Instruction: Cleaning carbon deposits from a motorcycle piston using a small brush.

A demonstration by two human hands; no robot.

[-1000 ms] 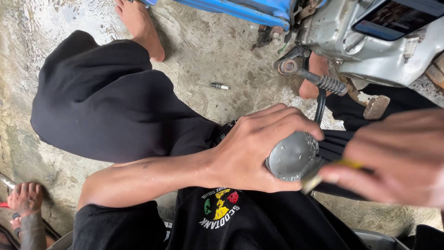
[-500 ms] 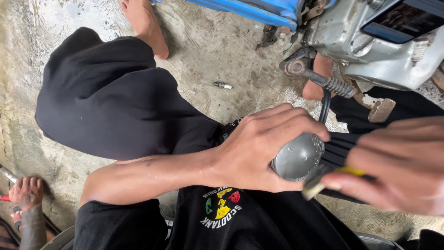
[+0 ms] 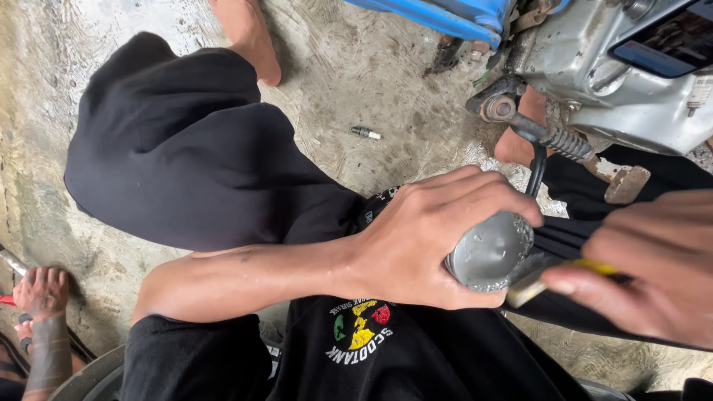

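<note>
Plainly, the left hand (image 3: 423, 238) grips a round metal part (image 3: 490, 252) over the lap, its flat face turned up, seemingly so the tool can work on it. Close beside it, the right hand (image 3: 646, 275) pinches a yellow-handled tool (image 3: 553, 278), whose tip is hard to make out.

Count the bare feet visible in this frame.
3: one foot at top centre on the concrete, one beside the engine under the kick lever, and another person's foot at the lower left edge. Others may be hidden.
</note>
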